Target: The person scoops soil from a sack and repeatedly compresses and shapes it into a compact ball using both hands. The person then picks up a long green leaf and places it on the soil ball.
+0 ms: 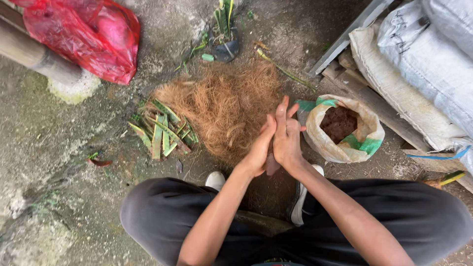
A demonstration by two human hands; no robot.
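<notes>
Item 1, grips. I see both hands at centre frame, pressed palm to palm, fingers pointing toward the top of the frame. Left hand [258, 150]: fingers straight, laid against the right hand, not clenched. Right hand [287, 135]: fingers straight and slightly spread, palm against the left. A small dark brown lump [272, 165] shows between the heels of the two palms, squeezed there; I cannot tell its material or how much of it is hidden.

Item 2, lump. Centre frame, just below the palms, above the dark ground between the knees. The visible part is longer than wide, its long axis running top to bottom of the frame in line with the fingers. Dull reddish brown, matte.

Item 3, fibre pile [221, 106]. Upper centre, just beyond the fingertips. Tan-orange, wiry, tangled, roughly round, lying on the floor [54, 162].

Item 4, leaf strips [162, 130]. Left of the pile, touching its edge. Green and yellow, cut lengths, fanned loosely.

Item 5, sack [352, 148]. Right of the hands, near them. Open, its rim rolled down, with brown crumbly fill inside.

Item 6, red bag [84, 37]. Upper left, crumpled plastic.

Item 7, pot [225, 47]. Top centre, dark, with upright green leaves.

Item 8, white sacks [428, 64]. Upper right, stacked on planks.
</notes>
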